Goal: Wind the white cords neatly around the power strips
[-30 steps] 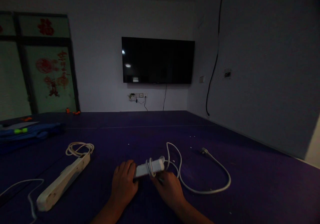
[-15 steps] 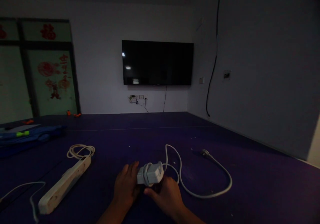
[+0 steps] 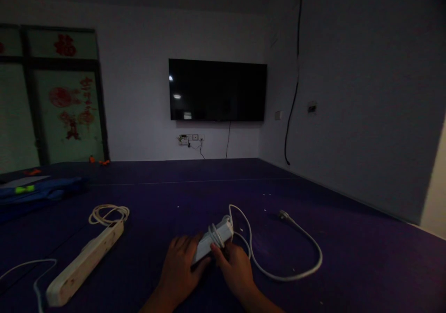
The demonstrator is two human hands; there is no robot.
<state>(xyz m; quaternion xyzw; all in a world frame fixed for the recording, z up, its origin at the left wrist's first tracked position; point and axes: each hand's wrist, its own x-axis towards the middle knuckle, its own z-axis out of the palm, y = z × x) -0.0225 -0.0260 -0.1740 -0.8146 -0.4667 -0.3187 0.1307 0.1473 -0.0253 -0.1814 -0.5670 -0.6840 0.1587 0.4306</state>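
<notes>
Far left on the purple mat [image 3: 348, 257], a loose white cable [image 3: 35, 269] trails near a second power strip [image 3: 83, 262], which lies slantwise with its own cord coiled [image 3: 108, 213] at the far end. Right of that, near the middle, the left hand [image 3: 181, 269] curls over the near end of a smaller power strip [image 3: 216, 237] and grasps it. Half a second ago this strip was turned up between the hands with its broad face showing. Now it points away to the far right, low over the mat, with turns of cord around its middle, so the winding has gone on by part of a turn. The right hand [image 3: 233, 269] sits just right of the strip, its fingers bent onto those turns. The dim light hides whether they pinch the cord or only press it. Further right, the unwound cord [image 3: 299, 271] sweeps out in a wide loop and ends far right at the plug [image 3: 284, 214], well apart from both hands.
</notes>
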